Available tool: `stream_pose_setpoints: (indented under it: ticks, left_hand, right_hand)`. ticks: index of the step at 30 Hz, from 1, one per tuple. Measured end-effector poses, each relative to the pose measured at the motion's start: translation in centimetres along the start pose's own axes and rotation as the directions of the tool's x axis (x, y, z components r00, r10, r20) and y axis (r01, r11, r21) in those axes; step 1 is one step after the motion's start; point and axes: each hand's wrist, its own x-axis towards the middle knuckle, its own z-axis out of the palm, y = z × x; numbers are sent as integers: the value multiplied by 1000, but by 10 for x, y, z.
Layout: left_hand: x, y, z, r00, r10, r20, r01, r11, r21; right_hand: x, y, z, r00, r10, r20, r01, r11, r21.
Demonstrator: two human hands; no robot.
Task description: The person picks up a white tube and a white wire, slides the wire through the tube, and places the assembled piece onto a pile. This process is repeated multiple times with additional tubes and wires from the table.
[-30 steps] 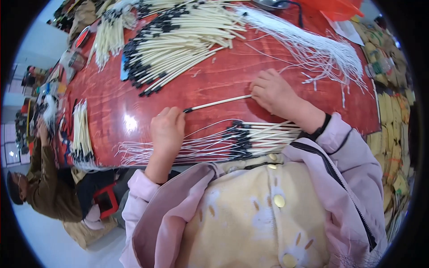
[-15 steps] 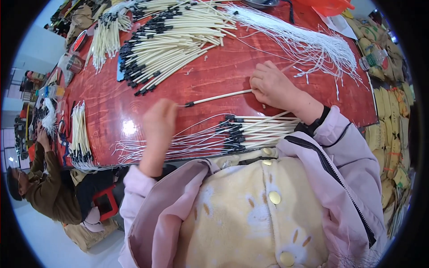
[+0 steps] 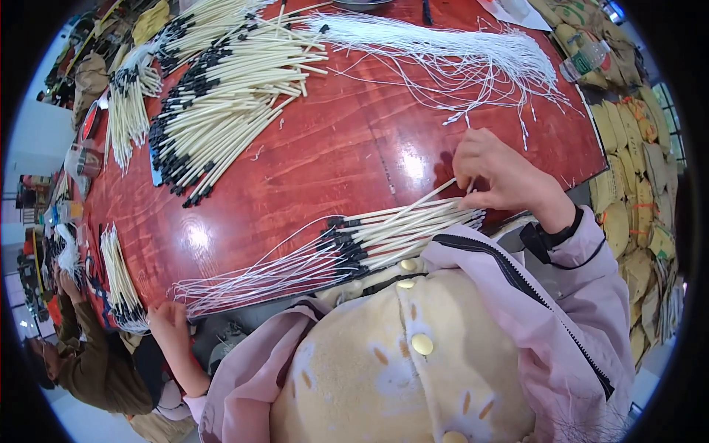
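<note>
At the table's near edge lies a bundle of pale sticks [image 3: 410, 230] with black end caps [image 3: 344, 247]. Thin white cords [image 3: 251, 284] trail leftward from the caps. My right hand [image 3: 506, 177] is curled over the bundle's right end, where a thin white cord tip [image 3: 471, 186] shows between thumb and fingers. One stick slants up out of the bundle, close to these fingertips. My left hand [image 3: 170, 325] is at the table's near left edge, beside the cords' loose ends. Its fingers are pinched together; what they hold, if anything, is too small to make out.
A large heap of black-capped sticks [image 3: 221, 111] lies at the far left, with white cords [image 3: 458, 55] spread at the far right. Another stick bundle [image 3: 122, 273] lies at the left. A person in brown [image 3: 103, 369] works there. Stacked sacks [image 3: 628, 162] stand to the right.
My left hand has moved far left and nearer to me. My right hand has come down to the bundle, and the stick stretched between my hands no longer hangs there. The view has shifted.
</note>
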Motion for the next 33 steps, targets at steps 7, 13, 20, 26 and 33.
stream_pose_setpoints:
  ticks: [7, 13, 20, 26, 33]
  left_hand:
    - [76, 209, -20, 876, 395, -276, -459, 859, -227]
    - [159, 344, 53, 656, 742, -142, -740, 594, -314]
    - [192, 408, 114, 504, 820, -270, -855, 518, -23]
    - [168, 395, 115, 450, 875, -177, -852, 480, 210]
    - [109, 293, 78, 701, 711, -50, -682, 689, 244]
  right_hand:
    - [57, 31, 9, 956, -23, -293, -2, 996, -86]
    - [124, 49, 37, 938, 218, -269, -303, 892, -334]
    - [110, 23, 37, 978, 113, -178, -162, 944, -288]
    - [68, 14, 44, 988, 13, -151, -48, 972, -231]
    - [31, 18, 52, 985, 82, -153, -113, 971, -210]
